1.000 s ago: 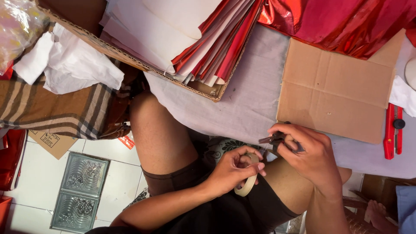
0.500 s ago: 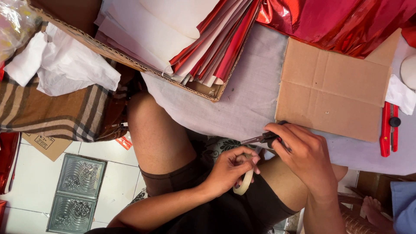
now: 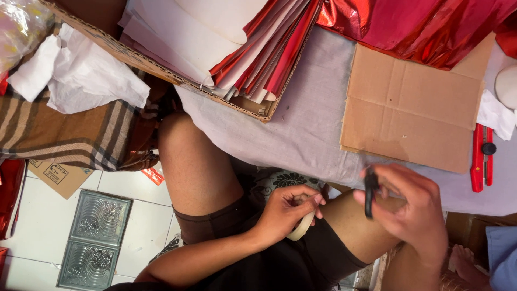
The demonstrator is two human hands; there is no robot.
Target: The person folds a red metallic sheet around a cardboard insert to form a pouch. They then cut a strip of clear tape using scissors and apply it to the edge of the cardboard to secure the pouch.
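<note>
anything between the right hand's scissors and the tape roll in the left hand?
Nothing visible. The right hand holds the dark scissors just right of the left hand, which grips the tape roll over the lap. Only open space above the thigh separates them.

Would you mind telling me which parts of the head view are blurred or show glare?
Head view: the right hand and its dark tool are motion-blurred; the left hand with the tape roll is sharp; the red foil shows glare.

Person seen from above: dark brown shorts (image 3: pixel 280 264) with a lighter hem band; arms, legs and both hands (left hand (image 3: pixel 285 213), right hand (image 3: pixel 414 207)) bare, no sleeves.
</note>
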